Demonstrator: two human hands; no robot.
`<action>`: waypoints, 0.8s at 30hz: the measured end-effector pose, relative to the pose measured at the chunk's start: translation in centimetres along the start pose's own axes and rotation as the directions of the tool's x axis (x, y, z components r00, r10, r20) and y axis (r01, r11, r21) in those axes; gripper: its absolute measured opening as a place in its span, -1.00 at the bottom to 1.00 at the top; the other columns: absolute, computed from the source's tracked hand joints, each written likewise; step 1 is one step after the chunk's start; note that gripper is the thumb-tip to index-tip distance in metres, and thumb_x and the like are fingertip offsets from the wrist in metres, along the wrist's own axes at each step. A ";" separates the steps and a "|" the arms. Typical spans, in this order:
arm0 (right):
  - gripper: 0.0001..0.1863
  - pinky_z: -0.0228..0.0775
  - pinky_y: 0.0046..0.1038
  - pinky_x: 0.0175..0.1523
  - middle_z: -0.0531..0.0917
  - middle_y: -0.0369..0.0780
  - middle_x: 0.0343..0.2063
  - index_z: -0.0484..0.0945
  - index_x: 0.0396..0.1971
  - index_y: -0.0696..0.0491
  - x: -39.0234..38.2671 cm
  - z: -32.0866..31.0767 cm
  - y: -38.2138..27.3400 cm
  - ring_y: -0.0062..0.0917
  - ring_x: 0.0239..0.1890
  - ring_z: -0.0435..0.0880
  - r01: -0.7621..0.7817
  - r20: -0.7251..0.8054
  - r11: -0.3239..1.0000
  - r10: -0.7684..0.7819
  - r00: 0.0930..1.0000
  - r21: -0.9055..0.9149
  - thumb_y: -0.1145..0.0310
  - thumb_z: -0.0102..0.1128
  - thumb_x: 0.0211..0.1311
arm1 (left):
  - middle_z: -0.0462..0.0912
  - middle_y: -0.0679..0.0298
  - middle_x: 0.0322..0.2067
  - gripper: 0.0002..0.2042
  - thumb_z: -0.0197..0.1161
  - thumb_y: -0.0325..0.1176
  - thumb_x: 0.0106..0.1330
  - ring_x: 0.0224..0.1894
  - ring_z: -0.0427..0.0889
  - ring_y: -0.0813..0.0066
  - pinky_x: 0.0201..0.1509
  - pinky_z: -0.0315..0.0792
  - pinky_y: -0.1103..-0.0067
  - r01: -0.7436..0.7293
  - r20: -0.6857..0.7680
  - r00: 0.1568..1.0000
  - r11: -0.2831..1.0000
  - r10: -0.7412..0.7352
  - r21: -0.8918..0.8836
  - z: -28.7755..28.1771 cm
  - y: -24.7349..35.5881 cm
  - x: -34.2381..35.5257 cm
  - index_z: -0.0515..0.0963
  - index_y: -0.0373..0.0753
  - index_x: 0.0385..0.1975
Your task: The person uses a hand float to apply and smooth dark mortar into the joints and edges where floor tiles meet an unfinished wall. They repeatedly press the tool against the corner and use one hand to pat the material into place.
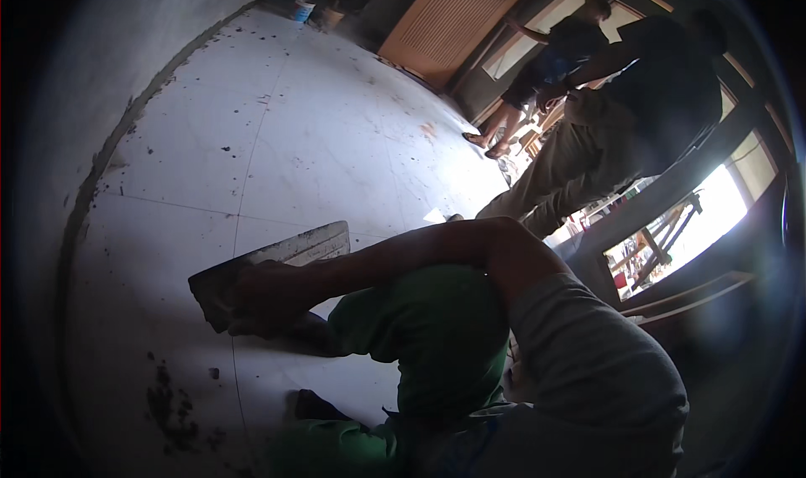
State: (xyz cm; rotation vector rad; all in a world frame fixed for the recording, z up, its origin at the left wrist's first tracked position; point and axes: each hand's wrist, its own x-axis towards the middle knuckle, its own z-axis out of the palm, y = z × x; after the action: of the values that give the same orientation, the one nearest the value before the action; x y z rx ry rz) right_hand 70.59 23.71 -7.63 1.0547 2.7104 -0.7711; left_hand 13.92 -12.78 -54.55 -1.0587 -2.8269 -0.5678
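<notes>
My right hand [267,297] is closed around a rectangular plastering trowel [306,245], held low over the pale floor tiles [294,176]. Its long blade is smeared with grey, and the near end is in deep shadow. The handle is hidden by my fingers. My bare right forearm reaches across my bent knee in green trousers [441,327]. Dark crumbs [172,411] lie scattered on the tiles near the hand, with a single larger lump [214,373] beside them. My left hand does not show.
A grey wall [143,41] with a rough strip at its foot runs along the left. Two people stand at the right, one in khaki trousers [579,146], one farther off [562,54]. A white-and-blue bucket [303,10] and a slatted wooden panel [453,16] are at the back.
</notes>
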 end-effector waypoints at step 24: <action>-0.67 0.64 -0.21 -0.06 0.75 -0.18 -0.32 0.73 -0.13 0.05 13.3 -4.3 3.9 -0.31 -0.18 0.77 0.429 -0.087 0.902 -0.424 0.902 0.049 0.10 0.15 0.55 | 0.12 0.02 0.53 -0.31 -0.14 0.15 0.67 0.48 0.12 -0.12 0.53 0.03 0.06 -0.094 0.253 0.962 0.995 0.101 -0.037 8.3 13.3 3.0 -0.01 0.00 0.67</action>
State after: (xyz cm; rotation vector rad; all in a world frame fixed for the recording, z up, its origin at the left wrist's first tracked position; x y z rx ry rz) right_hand 63.48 36.19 -9.53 0.5016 3.0437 -0.9028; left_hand 20.76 1.39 -57.46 -1.3584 -2.9658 -0.4909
